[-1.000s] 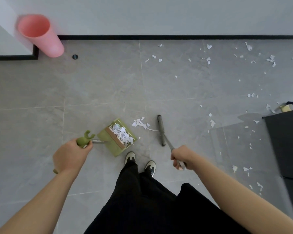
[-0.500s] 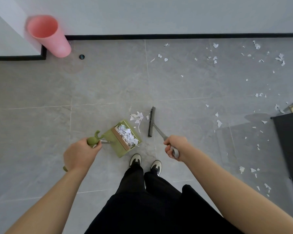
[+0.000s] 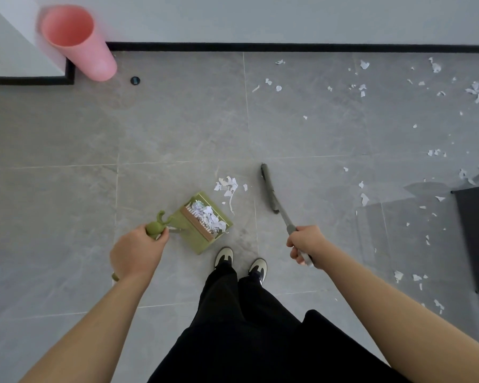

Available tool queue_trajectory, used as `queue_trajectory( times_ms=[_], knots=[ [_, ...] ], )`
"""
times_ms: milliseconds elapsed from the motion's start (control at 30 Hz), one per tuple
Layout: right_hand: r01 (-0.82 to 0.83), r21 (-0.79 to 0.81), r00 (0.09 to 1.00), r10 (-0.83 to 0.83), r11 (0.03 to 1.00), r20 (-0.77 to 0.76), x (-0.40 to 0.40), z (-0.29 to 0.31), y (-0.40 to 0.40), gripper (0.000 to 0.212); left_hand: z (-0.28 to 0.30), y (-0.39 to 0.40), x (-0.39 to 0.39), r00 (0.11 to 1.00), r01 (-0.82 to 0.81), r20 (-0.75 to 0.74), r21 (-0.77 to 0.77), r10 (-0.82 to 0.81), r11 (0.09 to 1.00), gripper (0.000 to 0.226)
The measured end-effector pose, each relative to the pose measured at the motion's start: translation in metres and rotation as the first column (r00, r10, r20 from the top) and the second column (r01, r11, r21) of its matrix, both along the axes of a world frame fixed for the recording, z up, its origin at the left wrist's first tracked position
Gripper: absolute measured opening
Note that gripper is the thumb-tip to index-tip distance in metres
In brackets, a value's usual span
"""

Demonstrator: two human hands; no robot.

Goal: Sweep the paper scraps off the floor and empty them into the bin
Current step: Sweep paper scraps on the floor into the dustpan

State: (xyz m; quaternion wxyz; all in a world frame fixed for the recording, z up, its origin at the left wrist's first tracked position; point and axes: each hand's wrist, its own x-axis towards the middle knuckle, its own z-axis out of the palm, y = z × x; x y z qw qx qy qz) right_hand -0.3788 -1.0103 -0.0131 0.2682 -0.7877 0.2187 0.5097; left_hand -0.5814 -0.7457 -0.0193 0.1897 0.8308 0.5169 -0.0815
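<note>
While the left hand (image 3: 137, 254) gripped the green dustpan (image 3: 205, 223) handle at lower centre, the right hand (image 3: 306, 244) clasped the grey broom (image 3: 270, 190) beside loose paper scraps (image 3: 228, 186).

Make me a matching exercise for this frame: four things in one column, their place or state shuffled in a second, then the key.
Things:
1. bin
2. dustpan
3. broom
4. small scrap pile

States:
A. gripped by the right hand
B. on the floor between dustpan and broom head
C. pink, standing by the wall corner
D. green, holding scraps, its handle in the left hand

Pairs: 1-C, 2-D, 3-A, 4-B
</note>
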Motion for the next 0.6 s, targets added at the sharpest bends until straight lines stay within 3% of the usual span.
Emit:
queue_trajectory(
  times_ms=[133,367,600],
  knots=[
    [-0.243,-0.014,0.969,0.242,0.97,-0.06,0.005,-0.009,0.005,0.048,-0.002,0.004,0.01,0.999,-0.034,0.005,-0.037,0.034,0.999,0.035],
    [-0.685,-0.066,0.727,0.675,0.725,-0.127,-0.01,0.005,0.018,0.053,-0.008,0.006,0.018,0.998,-0.068,0.013,-0.042,0.068,0.997,0.035],
    [-0.72,0.005,0.686,0.713,0.694,-0.144,-0.003,0.032,0.007,0.062,-0.007,0.002,0.029,0.995,-0.083,0.048,-0.074,0.087,0.994,0.033]
  ],
)
